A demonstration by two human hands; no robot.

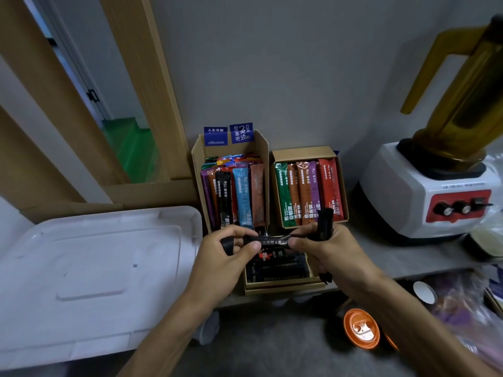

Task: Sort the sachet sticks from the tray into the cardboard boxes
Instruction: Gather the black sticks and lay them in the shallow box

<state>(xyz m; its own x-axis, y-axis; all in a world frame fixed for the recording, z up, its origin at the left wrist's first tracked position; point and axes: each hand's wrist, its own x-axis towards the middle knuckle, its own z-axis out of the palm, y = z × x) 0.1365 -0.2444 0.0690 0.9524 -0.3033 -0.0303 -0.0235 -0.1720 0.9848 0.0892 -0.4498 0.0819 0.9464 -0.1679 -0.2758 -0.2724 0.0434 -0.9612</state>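
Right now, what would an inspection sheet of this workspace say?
Surface: grey counter, against a wall.
Job's things: white tray at left; tall box and right box hold coloured sticks; near box holds black sticks.
Clutter: blender, orange lid, paper cup.
Hands: left hand and right hand pinch one black stick between them; right hand also grips a spare bundle.
Cables: nothing seen.
Surroundings: wooden door frame at left.
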